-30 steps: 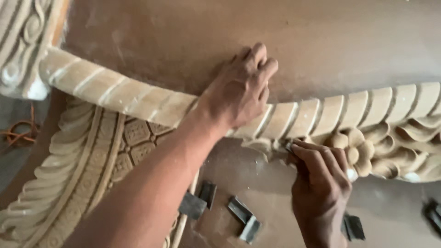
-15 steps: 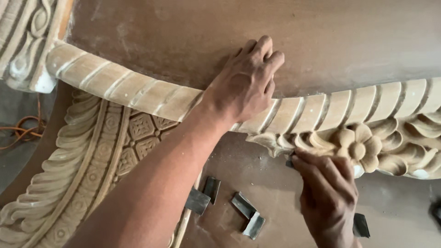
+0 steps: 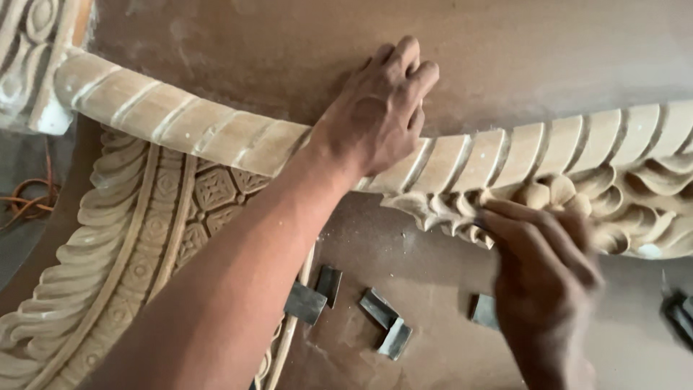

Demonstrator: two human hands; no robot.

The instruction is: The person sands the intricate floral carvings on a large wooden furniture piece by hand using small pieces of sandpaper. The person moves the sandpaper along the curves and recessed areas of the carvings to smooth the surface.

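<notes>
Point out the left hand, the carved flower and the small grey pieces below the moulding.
left hand [image 3: 375, 119], head view, on the back of the hand.
carved flower [image 3: 550, 192], head view, on an upper petal.
small grey pieces [image 3: 304, 303], head view, on the leftmost piece's flat face.

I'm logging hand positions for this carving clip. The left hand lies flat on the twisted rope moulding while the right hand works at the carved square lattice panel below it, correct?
Not quite. In the head view the left hand does lie on the rope moulding, but the right hand works at the carved leaf and flower ornament under the moulding, not the lattice panel, which lies further left.
</notes>
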